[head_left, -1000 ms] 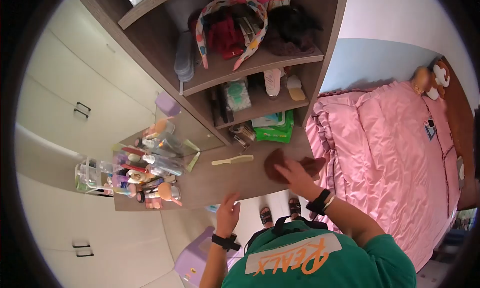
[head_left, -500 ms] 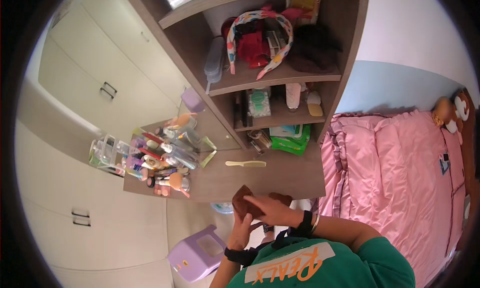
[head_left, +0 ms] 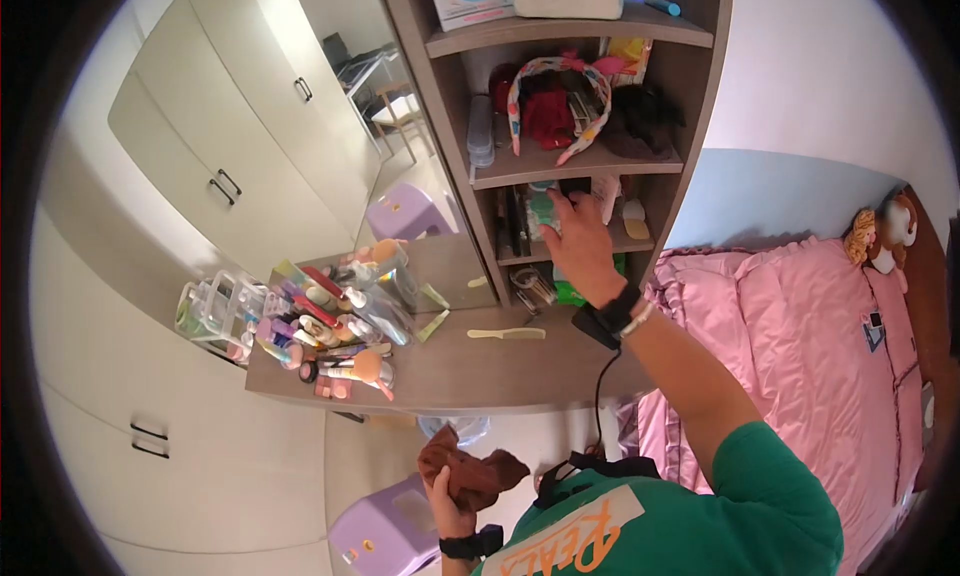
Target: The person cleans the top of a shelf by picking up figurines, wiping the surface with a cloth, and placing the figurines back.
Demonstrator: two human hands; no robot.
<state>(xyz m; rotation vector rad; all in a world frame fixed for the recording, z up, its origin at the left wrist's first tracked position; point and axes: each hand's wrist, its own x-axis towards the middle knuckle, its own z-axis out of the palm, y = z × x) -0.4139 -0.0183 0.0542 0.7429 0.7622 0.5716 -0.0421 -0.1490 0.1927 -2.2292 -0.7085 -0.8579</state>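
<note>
Brown cloth [head_left: 474, 481], in left hand [head_left: 452, 508], extending rightward

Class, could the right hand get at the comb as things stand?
Probably yes: the comb lies uncovered on the desk, and the right hand would need to draw back from the shelf.

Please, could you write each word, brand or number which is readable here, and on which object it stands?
"REAL", upside down, on the green shirt; what follows is unclear.
Too small or blurred to read: print on the white box, yellow packet and bottles.
</note>
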